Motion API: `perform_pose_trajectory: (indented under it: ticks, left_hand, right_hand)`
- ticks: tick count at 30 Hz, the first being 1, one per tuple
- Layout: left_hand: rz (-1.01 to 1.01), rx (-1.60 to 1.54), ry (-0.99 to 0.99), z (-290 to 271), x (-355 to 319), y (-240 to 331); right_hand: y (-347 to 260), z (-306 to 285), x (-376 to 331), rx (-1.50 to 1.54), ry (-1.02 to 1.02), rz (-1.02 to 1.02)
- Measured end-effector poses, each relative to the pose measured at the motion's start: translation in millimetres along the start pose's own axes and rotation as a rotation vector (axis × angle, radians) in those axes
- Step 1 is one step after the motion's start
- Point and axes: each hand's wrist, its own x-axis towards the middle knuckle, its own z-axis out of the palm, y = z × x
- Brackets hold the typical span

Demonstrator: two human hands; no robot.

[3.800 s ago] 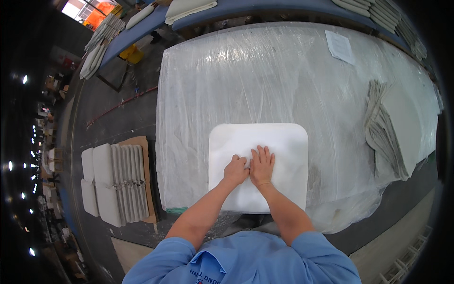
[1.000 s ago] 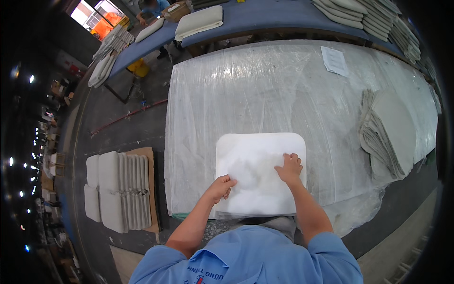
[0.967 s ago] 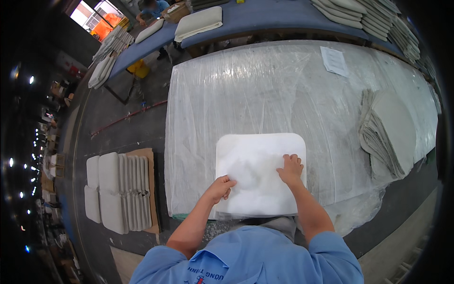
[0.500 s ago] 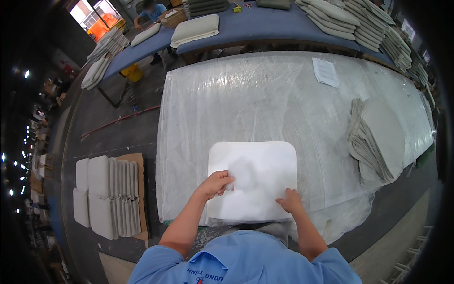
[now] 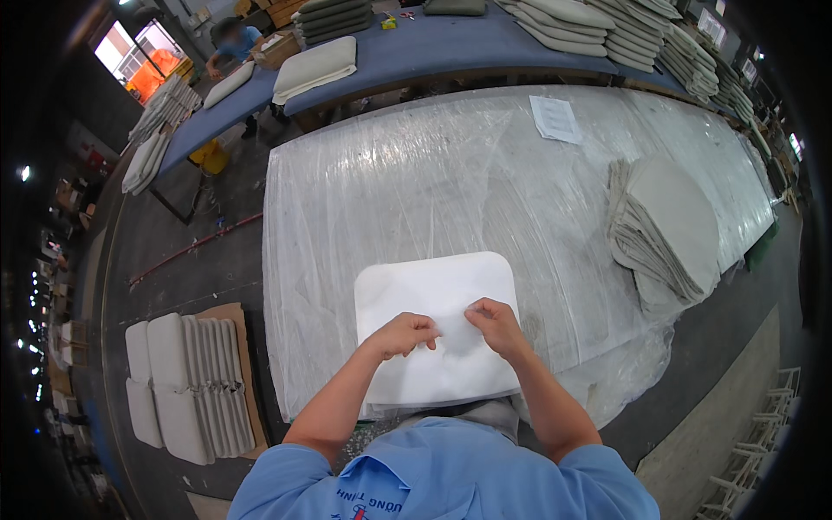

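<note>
In front of me lies a white, flat cushion pad (image 5: 433, 279) with rounded corners, at the near edge of a plastic-wrapped surface (image 5: 373, 199). My left hand (image 5: 402, 336) is over the middle of the pad, its fingers curled into a pinch. Close by on the right, my right hand (image 5: 497, 326) also pinches, thumb against forefinger. A narrow gap separates the two sets of fingertips. Whatever the fingers hold, if anything, is too small or too pale against the pad to name.
Grey-white covers (image 5: 667, 225) are piled at the right, near a paper sheet (image 5: 555, 120). On the floor at left, several cushions (image 5: 186, 381) stand on cardboard. Behind runs a blue table (image 5: 451, 43) with cushion stacks; a person (image 5: 238, 43) works at its far left.
My right hand has moved from the pad's right side up toward its middle, and its fingers have closed. Both hands are now nearer each other. The whole view has shifted slightly.
</note>
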Motion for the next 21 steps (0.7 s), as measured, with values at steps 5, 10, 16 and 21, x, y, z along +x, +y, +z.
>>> perform_pose_trajectory:
  ticks: [5, 10, 16, 21]
  left_hand:
    - [-0.041, 0.008, 0.077, 10.2, 11.6, -4.4]
    - [-0.114, 0.016, 0.154, 17.0, 30.6, -19.8]
    - [-0.205, -0.367, 0.188, 25.8, 60.0, -6.9]
    - [-0.155, -0.211, 0.111, 32.5, 107.8, 13.8]
  right_hand:
    - [20.5, -9.5, -5.0, 0.145, 0.137, 0.130]
    - [35.6, -29.2, 0.4, 0.133, 0.303, 0.072]
    - [56.7, -50.3, 23.1, 0.332, 0.307, 0.150]
    - [57.9, -51.6, 48.3, 0.379, 0.207, 0.150]
